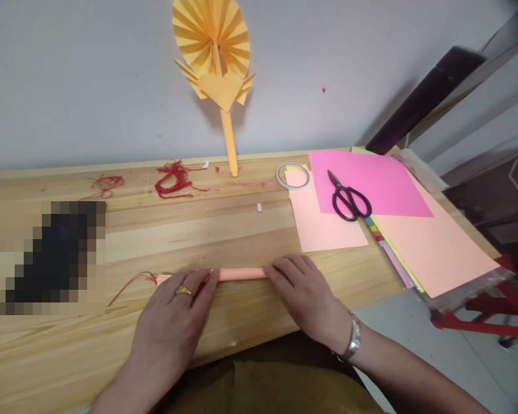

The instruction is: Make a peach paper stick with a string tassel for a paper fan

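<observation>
A thin pink paper roll (pixel 244 273) lies crosswise near the front of the wooden table. My left hand (pixel 176 313), with a gold ring, presses over its left part, fingers curled down onto it. At the roll's right end my right hand (pixel 304 296), wearing a silver bracelet, grips it with bent fingers; the fingertips are partly hidden. Red thread (pixel 133 282) trails from the roll's left end. Beyond the hands, a yellow folded-paper fan (pixel 227 86) with a heart and a rolled handle leans upright against the wall.
Black-handled scissors (pixel 349 201) lie on a bright pink sheet (pixel 380 178), over pale peach sheets (pixel 449 247) at right. A roll of tape (pixel 292 176) sits beside them. Tangled red thread (pixel 175 179) lies at the back. A blurred dark object (pixel 54 259) is at left.
</observation>
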`<control>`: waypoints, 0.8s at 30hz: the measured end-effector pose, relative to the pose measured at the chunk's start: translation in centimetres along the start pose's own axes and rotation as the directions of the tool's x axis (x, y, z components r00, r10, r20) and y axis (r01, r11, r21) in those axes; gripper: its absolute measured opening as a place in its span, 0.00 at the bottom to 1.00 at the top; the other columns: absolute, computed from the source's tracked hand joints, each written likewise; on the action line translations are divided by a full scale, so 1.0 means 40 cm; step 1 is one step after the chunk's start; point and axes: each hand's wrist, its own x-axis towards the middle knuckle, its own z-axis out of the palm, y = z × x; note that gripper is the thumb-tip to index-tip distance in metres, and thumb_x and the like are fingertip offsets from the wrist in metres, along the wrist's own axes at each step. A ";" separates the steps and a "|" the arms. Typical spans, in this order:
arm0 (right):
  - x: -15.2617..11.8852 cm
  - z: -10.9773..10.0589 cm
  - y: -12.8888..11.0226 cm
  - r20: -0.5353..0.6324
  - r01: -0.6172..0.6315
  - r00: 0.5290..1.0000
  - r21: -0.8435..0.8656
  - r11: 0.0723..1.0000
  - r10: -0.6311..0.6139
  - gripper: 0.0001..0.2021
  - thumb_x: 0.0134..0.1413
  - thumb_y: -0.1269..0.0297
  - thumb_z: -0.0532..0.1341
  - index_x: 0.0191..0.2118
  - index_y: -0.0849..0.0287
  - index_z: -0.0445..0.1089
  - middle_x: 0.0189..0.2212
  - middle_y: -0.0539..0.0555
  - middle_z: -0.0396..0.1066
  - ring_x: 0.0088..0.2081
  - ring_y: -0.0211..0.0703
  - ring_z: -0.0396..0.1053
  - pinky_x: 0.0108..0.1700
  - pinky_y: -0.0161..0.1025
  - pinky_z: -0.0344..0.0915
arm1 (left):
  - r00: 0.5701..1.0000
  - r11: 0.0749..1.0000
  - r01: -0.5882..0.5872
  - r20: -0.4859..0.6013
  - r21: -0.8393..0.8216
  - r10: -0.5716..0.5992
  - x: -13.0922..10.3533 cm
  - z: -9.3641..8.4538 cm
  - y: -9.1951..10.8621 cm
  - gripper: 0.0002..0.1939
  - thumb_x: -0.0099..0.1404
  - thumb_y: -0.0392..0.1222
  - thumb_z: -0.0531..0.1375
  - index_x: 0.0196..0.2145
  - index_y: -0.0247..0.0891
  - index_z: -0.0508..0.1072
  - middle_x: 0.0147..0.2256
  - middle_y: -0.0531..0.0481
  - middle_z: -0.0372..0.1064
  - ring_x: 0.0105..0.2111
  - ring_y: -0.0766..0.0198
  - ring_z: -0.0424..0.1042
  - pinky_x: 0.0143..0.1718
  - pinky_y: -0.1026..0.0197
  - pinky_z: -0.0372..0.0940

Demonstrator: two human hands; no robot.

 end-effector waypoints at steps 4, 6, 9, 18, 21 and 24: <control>-0.060 -0.029 0.044 -0.051 -0.006 0.999 0.001 1.000 0.006 0.15 0.61 0.77 0.48 0.50 0.67 0.66 0.40 0.62 0.69 0.42 0.48 0.62 0.43 0.46 0.64 | 1.000 1.000 -0.011 -0.008 0.019 0.011 0.000 -0.004 0.002 0.21 0.59 0.26 0.48 0.48 0.30 0.70 0.41 0.37 0.72 0.39 0.48 0.70 0.41 0.49 0.66; -0.084 -0.041 0.060 -0.065 -0.001 0.998 -0.020 1.000 0.000 0.16 0.61 0.78 0.48 0.52 0.67 0.65 0.41 0.63 0.69 0.44 0.49 0.63 0.43 0.47 0.64 | 1.000 1.000 -0.009 -0.007 0.018 0.009 -0.002 -0.005 0.004 0.22 0.59 0.26 0.48 0.49 0.30 0.70 0.41 0.38 0.72 0.40 0.48 0.70 0.41 0.49 0.66; -0.100 -0.054 0.070 -0.064 -0.013 0.998 -0.035 0.999 0.010 0.15 0.61 0.78 0.51 0.50 0.67 0.67 0.39 0.62 0.69 0.43 0.49 0.64 0.41 0.48 0.64 | 1.000 1.000 -0.005 -0.007 -0.003 0.005 -0.004 -0.006 0.008 0.22 0.59 0.26 0.48 0.50 0.31 0.69 0.42 0.38 0.72 0.41 0.49 0.70 0.43 0.50 0.65; -0.089 -0.033 0.048 -0.050 -0.052 0.997 0.074 0.996 0.056 0.11 0.60 0.74 0.56 0.47 0.65 0.68 0.38 0.60 0.69 0.40 0.48 0.64 0.40 0.47 0.63 | 1.000 0.999 -0.008 -0.013 0.032 0.008 -0.009 -0.020 0.022 0.23 0.61 0.26 0.47 0.51 0.32 0.68 0.44 0.41 0.73 0.45 0.53 0.69 0.46 0.53 0.65; -0.097 -0.027 0.049 -0.058 -0.043 0.997 0.087 0.995 0.048 0.12 0.59 0.75 0.56 0.49 0.65 0.66 0.38 0.61 0.68 0.40 0.49 0.63 0.40 0.47 0.62 | 0.999 0.999 -0.025 -0.030 0.048 0.027 -0.009 -0.028 0.028 0.22 0.61 0.26 0.47 0.50 0.30 0.69 0.45 0.40 0.73 0.46 0.53 0.69 0.49 0.52 0.62; -0.106 -0.028 0.051 -0.059 -0.027 0.998 0.088 0.996 0.032 0.13 0.59 0.76 0.55 0.50 0.64 0.66 0.38 0.61 0.67 0.38 0.48 0.62 0.38 0.46 0.62 | 1.000 0.999 -0.017 -0.019 0.033 0.017 -0.016 -0.036 0.037 0.21 0.61 0.26 0.47 0.50 0.29 0.70 0.47 0.38 0.73 0.49 0.51 0.68 0.49 0.49 0.61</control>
